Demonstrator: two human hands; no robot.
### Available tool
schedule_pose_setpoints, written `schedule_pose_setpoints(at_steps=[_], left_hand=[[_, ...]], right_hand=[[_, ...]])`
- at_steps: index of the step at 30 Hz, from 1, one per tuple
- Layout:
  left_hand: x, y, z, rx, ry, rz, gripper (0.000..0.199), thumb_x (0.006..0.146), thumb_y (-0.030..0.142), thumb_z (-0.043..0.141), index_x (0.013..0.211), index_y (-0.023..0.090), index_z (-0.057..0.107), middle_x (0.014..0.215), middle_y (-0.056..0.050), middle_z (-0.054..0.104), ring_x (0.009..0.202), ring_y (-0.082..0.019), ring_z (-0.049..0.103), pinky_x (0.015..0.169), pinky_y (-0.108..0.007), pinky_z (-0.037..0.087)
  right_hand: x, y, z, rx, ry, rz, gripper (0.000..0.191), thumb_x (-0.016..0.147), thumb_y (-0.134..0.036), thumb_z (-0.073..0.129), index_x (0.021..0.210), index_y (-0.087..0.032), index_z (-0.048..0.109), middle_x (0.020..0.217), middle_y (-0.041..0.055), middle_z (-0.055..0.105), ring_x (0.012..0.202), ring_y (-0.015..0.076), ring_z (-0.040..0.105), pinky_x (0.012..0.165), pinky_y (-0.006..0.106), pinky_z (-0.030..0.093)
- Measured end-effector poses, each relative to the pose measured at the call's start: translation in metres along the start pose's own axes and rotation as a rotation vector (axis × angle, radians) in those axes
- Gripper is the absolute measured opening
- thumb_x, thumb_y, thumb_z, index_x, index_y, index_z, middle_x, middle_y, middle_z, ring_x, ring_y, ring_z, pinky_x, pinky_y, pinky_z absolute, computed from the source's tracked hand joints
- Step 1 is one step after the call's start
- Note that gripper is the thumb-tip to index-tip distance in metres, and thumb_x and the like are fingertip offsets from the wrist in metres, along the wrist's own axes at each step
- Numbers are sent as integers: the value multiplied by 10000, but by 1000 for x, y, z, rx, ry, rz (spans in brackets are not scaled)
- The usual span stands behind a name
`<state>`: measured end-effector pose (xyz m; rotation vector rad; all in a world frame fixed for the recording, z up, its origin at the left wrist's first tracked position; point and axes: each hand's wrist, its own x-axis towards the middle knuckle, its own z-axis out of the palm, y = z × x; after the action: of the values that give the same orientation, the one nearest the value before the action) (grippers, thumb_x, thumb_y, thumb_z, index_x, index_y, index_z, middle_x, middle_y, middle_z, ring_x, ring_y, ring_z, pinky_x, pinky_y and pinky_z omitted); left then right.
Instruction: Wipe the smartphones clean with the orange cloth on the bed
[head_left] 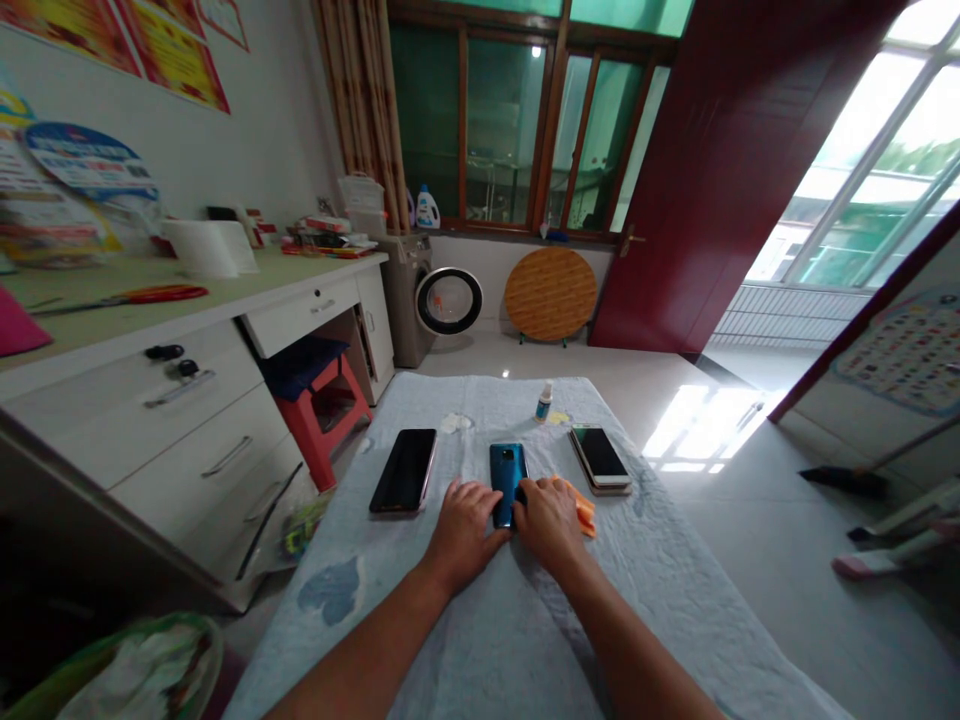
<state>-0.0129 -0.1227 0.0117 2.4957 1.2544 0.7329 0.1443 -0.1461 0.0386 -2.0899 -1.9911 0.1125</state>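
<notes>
A blue smartphone (pixel 508 470) lies back side up on the cloth-covered table, its camera block at the far end. My left hand (pixel 466 525) grips its left edge, with fingers curled and thumb near the lower corner. From the other side, my right hand (pixel 553 520) holds the right edge, its fingers bent over the phone. An orange cloth (pixel 585 512) lies crumpled beside and partly behind my right hand. To the left is a larger dark-screened device (pixel 405 470), and to the right a phone with a light frame (pixel 601 458), both screen up.
A small spray bottle (pixel 544 402) stands near the far edge of the table's light blue cloth (pixel 480 395). Left of the table are a red stool (pixel 322 410) and a white drawer desk (pixel 202 400). A washing machine with an open door (pixel 448 300) is farther back.
</notes>
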Motion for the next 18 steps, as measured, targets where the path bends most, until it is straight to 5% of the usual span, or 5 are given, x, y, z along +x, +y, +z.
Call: schedule_pose_setpoints(at_steps=[7, 11, 18], left_hand=[[-1, 2, 2, -11, 19, 15, 476, 759, 332, 723, 1196, 183, 609, 1156, -94, 670, 1121, -286, 571, 1115, -542, 263], [-1, 1, 2, -35, 34, 4, 501, 752, 255, 701, 1230, 158, 583, 1142, -105, 672, 1112, -286, 575, 1114, -541, 271], [-2, -3, -2, -274, 14, -37, 705, 739, 185, 601, 1415, 168, 403, 1286, -132, 607, 1202, -281, 540, 1138, -555, 253]], right_hand=[[3, 5, 13, 265, 150, 45, 366, 831, -201, 507, 1168, -155, 641, 1012, 112, 655, 1018, 244, 582, 895, 328, 402], [3, -3, 19, 527, 284, 12, 439, 808, -210, 520, 1243, -174, 570, 1095, 96, 598, 892, 197, 600, 804, 315, 480], [3, -14, 22, 721, 336, -57, 321, 817, -231, 549, 1131, -186, 595, 964, 42, 584, 738, 139, 583, 720, 281, 503]])
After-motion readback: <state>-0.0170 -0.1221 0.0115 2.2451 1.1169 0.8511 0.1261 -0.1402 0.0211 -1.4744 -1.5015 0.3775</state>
